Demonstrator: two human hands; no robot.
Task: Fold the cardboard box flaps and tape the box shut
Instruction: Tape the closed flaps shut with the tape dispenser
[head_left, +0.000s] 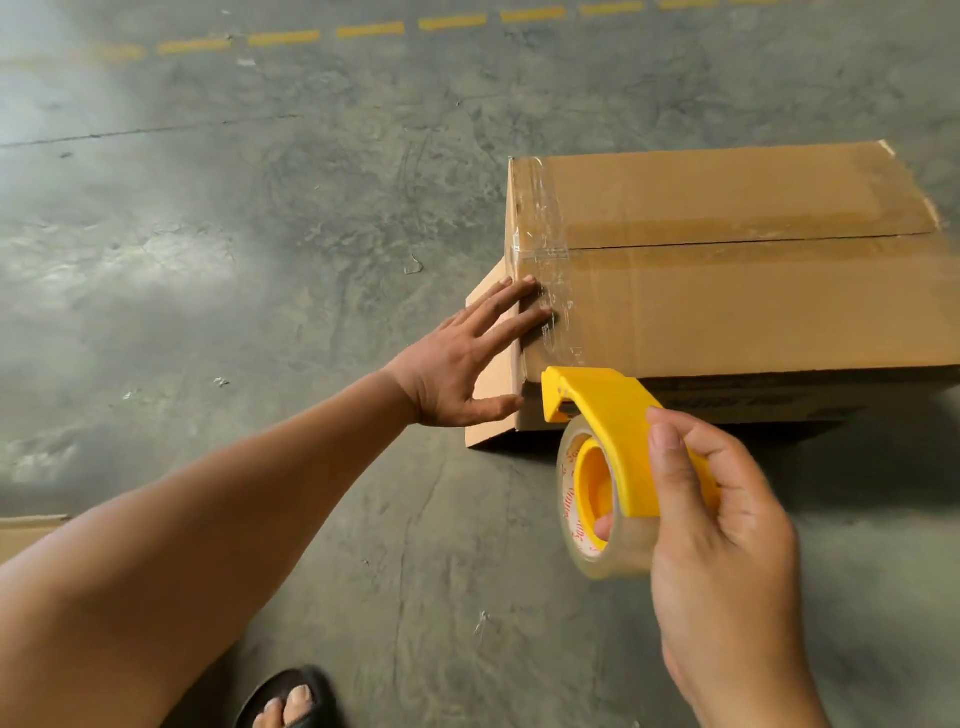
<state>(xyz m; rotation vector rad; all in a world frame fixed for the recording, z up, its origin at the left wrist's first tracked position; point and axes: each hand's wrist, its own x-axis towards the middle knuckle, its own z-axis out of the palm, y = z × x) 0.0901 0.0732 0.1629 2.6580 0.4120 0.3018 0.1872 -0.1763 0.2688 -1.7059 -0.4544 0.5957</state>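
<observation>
A brown cardboard box (727, 301) stands on the concrete floor at the right, its top flaps folded down and meeting at a centre seam. Clear tape (550, 249) runs along the top's left edge and over the seam's end. My left hand (467, 364) lies flat with straight fingers on the box's left edge, the fingertips pressing the tape, the thumb against the side. My right hand (717, 519) grips a yellow tape dispenser (608, 415) holding a clear tape roll (597, 519). The dispenser's blade end sits at the box's near top corner.
Grey concrete floor (260, 234) all around, with a dashed yellow line (363, 31) across the far side. Another piece of cardboard (26, 530) shows at the left edge. A foot in a black sandal (291, 701) is at the bottom.
</observation>
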